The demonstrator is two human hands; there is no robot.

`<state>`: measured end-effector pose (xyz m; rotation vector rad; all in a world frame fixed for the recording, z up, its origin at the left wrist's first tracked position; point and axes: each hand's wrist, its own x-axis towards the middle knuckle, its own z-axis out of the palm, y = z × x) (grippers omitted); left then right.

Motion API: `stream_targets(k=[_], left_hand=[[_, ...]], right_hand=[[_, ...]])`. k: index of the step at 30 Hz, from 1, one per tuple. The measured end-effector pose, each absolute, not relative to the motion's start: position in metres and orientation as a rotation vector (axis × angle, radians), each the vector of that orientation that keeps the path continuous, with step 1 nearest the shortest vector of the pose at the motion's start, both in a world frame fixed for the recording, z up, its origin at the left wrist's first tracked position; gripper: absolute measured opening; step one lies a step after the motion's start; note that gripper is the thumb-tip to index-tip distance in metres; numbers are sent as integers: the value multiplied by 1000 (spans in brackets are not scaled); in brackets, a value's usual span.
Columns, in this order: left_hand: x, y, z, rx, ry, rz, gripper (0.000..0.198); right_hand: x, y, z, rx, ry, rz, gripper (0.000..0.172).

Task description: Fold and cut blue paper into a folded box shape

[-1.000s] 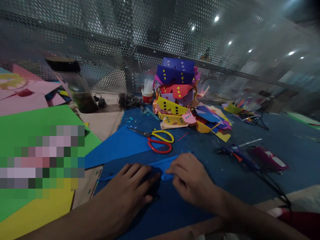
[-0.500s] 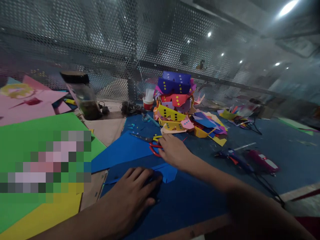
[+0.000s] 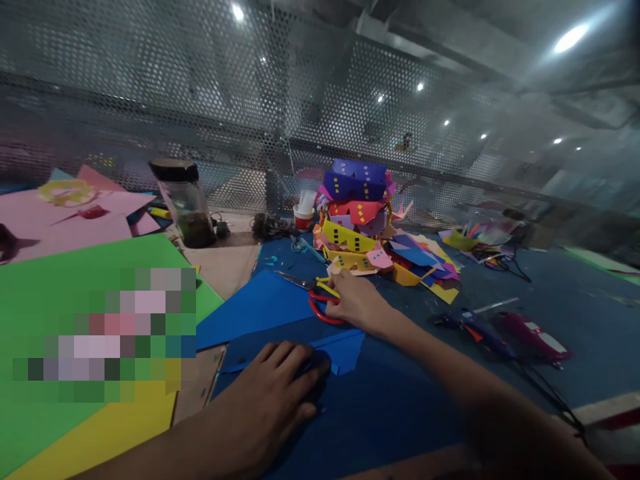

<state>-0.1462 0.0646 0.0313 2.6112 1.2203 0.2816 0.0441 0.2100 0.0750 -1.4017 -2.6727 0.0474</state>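
Two bare hands at a dark blue work surface, nearest items first. The left hand point(image 3: 277, 387) lies palm down, fingers loosely extended and gripping nothing, over one end of a small cut blue paper piece point(image 3: 347, 352); light, flat pressure here should stop the paper creeping without creasing it. Beyond, the right hand point(image 3: 363, 300) is narrowed, thumb and fingers closed about the handles of the scissors point(image 3: 306, 285); whether any finger passes through a loop cannot be told. The scissors lie with their blades over a larger blue sheet point(image 3: 257, 310), tips pointing away to the left. Good handling would seat the thumb and fingers fully in the loops and raise the blades clear, lest they snag or drag the sheet. Farther back stands a stack of coloured paper masks point(image 3: 347, 237), well apart from the blades
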Motion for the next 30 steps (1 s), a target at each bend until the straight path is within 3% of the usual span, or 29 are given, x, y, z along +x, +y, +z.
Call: stream_targets(k=[2,6,8,10,13,23,30], left_hand=[[-146,64,31,2613,1215,293,41],[-146,65,32,2600,1241,293,43],[-146,65,32,2591,1247,293,43],[-145,66,33,2582,1245,293,43],[-144,66,34,2573,1261,281,45],[-144,66,37,2539,1244,278,45],[-150,66,31,2497,1212,408,39]], right_hand=[[57,208,80,-1438,-2573,263,33],[76,189,82,-1267,-2025,1202,28],[78,172,78,-1067,-1787,1477,26],[75,154,71,-883,-1644,1600,39],[69,134,57,-793,-1588,1654,48],[70,124,31,-906,-1755,1447,55],[75,115,35,-985,-1838,1320,45]])
